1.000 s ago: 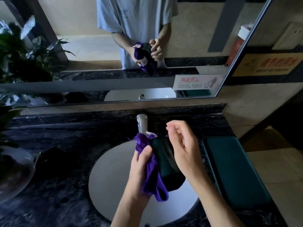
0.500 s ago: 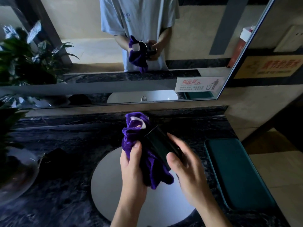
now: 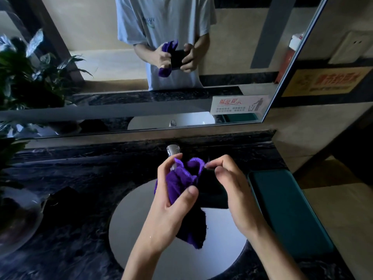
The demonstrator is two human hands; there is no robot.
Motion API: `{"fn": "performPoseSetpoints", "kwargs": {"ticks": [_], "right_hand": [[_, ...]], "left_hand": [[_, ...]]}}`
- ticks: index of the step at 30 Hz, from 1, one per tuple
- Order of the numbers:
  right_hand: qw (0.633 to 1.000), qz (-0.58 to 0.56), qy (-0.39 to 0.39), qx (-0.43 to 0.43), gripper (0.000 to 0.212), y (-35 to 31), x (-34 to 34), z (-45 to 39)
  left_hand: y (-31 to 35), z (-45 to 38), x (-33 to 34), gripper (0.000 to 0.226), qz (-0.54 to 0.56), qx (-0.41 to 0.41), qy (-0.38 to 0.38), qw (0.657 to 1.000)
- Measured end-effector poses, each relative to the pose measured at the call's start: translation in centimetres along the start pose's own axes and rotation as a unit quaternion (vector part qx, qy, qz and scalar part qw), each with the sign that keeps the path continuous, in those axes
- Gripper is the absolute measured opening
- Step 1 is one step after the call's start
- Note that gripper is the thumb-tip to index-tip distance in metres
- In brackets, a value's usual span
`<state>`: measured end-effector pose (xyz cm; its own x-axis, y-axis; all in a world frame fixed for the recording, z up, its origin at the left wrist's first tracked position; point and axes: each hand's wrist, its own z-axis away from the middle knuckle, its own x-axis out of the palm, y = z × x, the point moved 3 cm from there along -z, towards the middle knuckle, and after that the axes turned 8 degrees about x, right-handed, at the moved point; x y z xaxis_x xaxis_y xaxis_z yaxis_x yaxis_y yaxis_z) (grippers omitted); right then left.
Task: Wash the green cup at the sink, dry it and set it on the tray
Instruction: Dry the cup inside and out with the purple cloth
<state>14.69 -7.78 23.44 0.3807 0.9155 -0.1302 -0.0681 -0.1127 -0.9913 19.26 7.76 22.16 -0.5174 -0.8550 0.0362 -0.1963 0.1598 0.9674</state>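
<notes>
In the head view, both hands work above the white sink basin [image 3: 141,229], which is set in a dark marble counter [image 3: 76,199]. The green cup [image 3: 212,190] looks nearly black in this light; it lies tilted on its side over the basin, in front of the chrome tap [image 3: 173,151]. The right hand [image 3: 232,184] curls its fingers and thumb round the cup's body. The left hand [image 3: 171,199] grips a purple cloth [image 3: 181,178], thumb pressed on the fabric, fingers bent round its far side. The cloth is bunched at the cup's mouth, and one end hangs down toward the basin. Just right of the basin, the dark green tray [image 3: 288,209] lies flat on the counter. Behind the tap, a mirror [image 3: 80,57] reflects the person holding cloth and cup. Leafy plants [image 3: 24,77] stand left of the basin.
</notes>
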Motion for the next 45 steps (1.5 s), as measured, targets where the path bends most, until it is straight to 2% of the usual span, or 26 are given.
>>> {"fn": "performPoseSetpoints", "kwargs": {"ticks": [4, 6, 9, 12, 14, 17, 19, 20, 22, 24, 25, 26, 28, 31, 33, 36, 38, 40, 42, 45], "right_hand": [[0.999, -0.009, 0.028, 0.018, 0.029, 0.6, 0.5, 0.4], [0.999, -0.014, 0.036, 0.018, 0.034, 0.6, 0.7, 0.4], [0.998, -0.030, 0.045, 0.020, 0.038, 0.7, 0.5, 0.3], [0.999, -0.023, 0.036, 0.010, 0.040, 0.6, 0.6, 0.3], [0.999, -0.010, 0.040, 0.003, 0.037, 0.5, 0.7, 0.3], [0.998, -0.015, 0.052, 0.014, 0.026, 0.8, 0.7, 0.3], [0.997, -0.021, 0.065, 0.025, 0.025, 1.1, 0.7, 0.2], [0.997, -0.026, 0.066, 0.029, 0.025, 1.1, 0.6, 0.2], [0.998, -0.027, 0.059, 0.027, 0.024, 0.8, 0.4, 0.1], [0.998, -0.011, 0.055, 0.017, 0.025, 0.3, 0.4, 0.1], [0.998, -0.012, 0.056, 0.016, 0.025, 0.3, 0.4, 0.1], [0.998, -0.023, 0.057, 0.024, 0.026, 0.4, 0.4, 0.1], [0.995, -0.061, 0.051, 0.054, 0.029, 0.8, 0.6, 0.2], [0.989, -0.097, 0.046, 0.105, 0.033, 1.1, 0.6, 0.2], [0.981, -0.103, 0.038, 0.158, 0.032, 1.0, 0.5, 0.1], [0.976, -0.076, 0.018, 0.204, 0.032, 1.1, 0.4, -0.2], [0.990, -0.016, -0.002, 0.137, 0.034, 0.8, 0.4, -0.2], [0.997, 0.066, -0.027, 0.040, 0.041, 0.6, 0.6, 0.3], [0.993, 0.116, -0.018, -0.024, 0.036, 0.4, 1.0, 0.8], [0.995, 0.078, 0.055, -0.043, 0.027, 0.0, 0.9, 0.5]], "left_hand": [[0.4, -1.2, 0.1, 0.036, -0.036, 0.004, 0.150, 0.988], [0.2, -1.7, -0.1, 0.025, -0.058, 0.008, 0.173, 0.983], [-0.4, -2.1, -0.8, 0.032, -0.088, 0.006, 0.188, 0.978], [-0.7, -1.8, -0.9, 0.019, 0.010, -0.009, 0.238, 0.971], [-0.8, -1.4, -0.7, 0.023, 0.044, -0.018, 0.258, 0.965], [-0.9, -1.3, -0.4, 0.035, 0.028, -0.022, 0.230, 0.973], [-0.6, -1.0, 0.1, 0.049, -0.011, -0.051, 0.210, 0.976], [-0.3, -0.7, 0.4, 0.049, -0.026, -0.061, 0.200, 0.977], [0.0, 0.0, 1.2, 0.034, -0.041, -0.064, 0.161, 0.984], [0.3, 0.6, 1.7, 0.014, -0.012, -0.066, 0.150, 0.986], [0.5, 0.7, 1.8, 0.030, 0.007, -0.064, 0.156, 0.986], [0.7, 0.7, 1.8, 0.055, 0.025, -0.044, 0.152, 0.987], [1.2, 0.6, 1.9, 0.086, -0.017, 0.025, 0.084, 0.996], [1.5, -0.1, 1.7, 0.087, -0.185, 0.100, -0.044, 0.977], [1.3, -0.4, 1.7, 0.075, -0.201, 0.088, -0.081, 0.972], [1.3, -0.4, 2.0, 0.045, -0.063, -0.011, -0.027, 0.998], [0.7, -0.5, 1.7, 0.032, 0.003, -0.063, 0.046, 0.997], [0.3, -0.9, 0.9, 0.021, 0.000, -0.065, 0.108, 0.992], [0.3, -1.1, 0.5, 0.029, -0.015, -0.066, 0.116, 0.991], [1.2, -0.9, 0.6, 0.047, -0.031, -0.034, 0.052, 0.998]]}}
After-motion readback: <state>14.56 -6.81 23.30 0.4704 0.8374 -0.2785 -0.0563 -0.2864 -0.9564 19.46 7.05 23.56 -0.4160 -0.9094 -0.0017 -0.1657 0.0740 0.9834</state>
